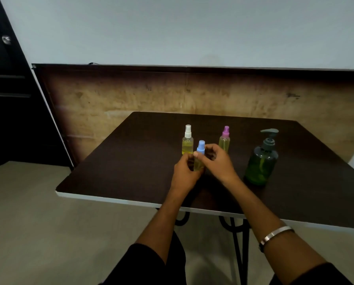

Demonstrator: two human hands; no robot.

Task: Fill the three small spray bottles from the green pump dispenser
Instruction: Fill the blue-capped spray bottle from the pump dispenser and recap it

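On the dark table (131, 161) my left hand (185, 173) grips the body of a small spray bottle with a blue cap (199, 156), which holds yellow liquid. My right hand (218, 161) pinches the blue cap's collar from the right. A white-capped spray bottle (187, 140) stands just behind, and a purple-capped one (224, 139) behind my right hand; both hold yellow liquid. The green pump dispenser (262, 159) stands upright to the right of my right hand, apart from it.
The table's white front edge (118, 200) runs near my forearms. A brown panelled wall (131, 93) lies behind the table. A dark door (5, 89) stands at the far left. Black metal table legs (236, 239) show below the edge.
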